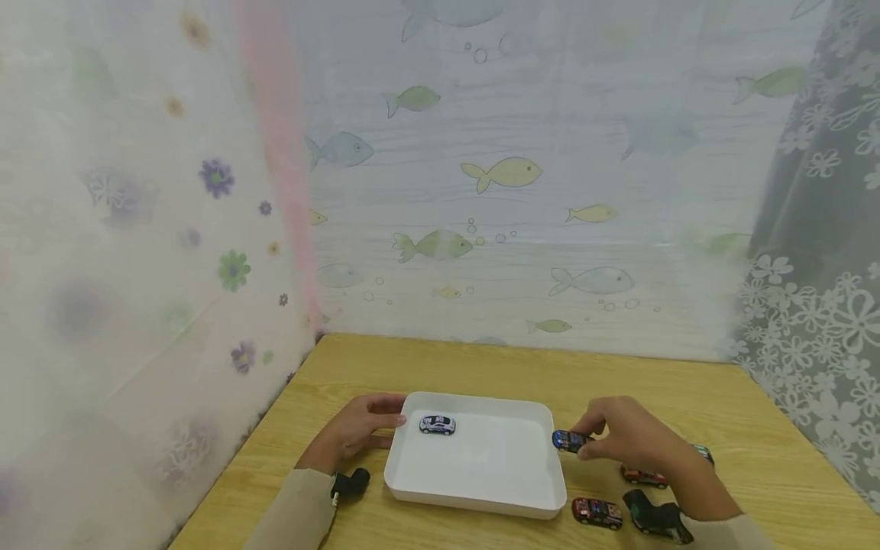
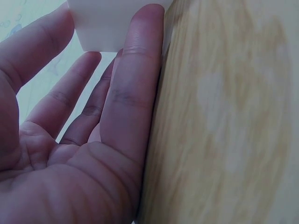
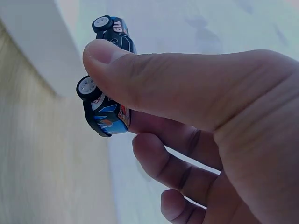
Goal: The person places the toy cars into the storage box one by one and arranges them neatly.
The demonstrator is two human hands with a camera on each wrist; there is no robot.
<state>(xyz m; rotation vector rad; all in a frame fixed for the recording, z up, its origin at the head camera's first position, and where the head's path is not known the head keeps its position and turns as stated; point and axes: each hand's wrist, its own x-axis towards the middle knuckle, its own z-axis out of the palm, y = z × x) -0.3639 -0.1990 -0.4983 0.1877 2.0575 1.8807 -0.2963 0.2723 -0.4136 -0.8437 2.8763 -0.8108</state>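
A white rectangular tray (image 1: 481, 466) sits on the wooden table, with a white toy car (image 1: 437, 425) in its upper left part. My left hand (image 1: 360, 428) rests against the tray's left side, fingers fairly straight; its thumb tip touches the rim. In the left wrist view the little-finger side of the hand lies along the table (image 2: 219, 116). Just past the tray's right edge, my right hand (image 1: 626, 435) pinches a blue-and-black toy car (image 1: 569, 441) between thumb and fingers. The right wrist view shows that car (image 3: 110, 112) with its white-hubbed wheels facing the camera, its middle hidden by the thumb.
A dark red toy car (image 1: 596, 512) stands near the tray's lower right corner. Beneath the right forearm is an orange-red toy car (image 1: 644, 476), and another car (image 1: 704, 454) shows partly behind the wrist. Patterned curtains (image 1: 509, 229) surround the table's back and sides.
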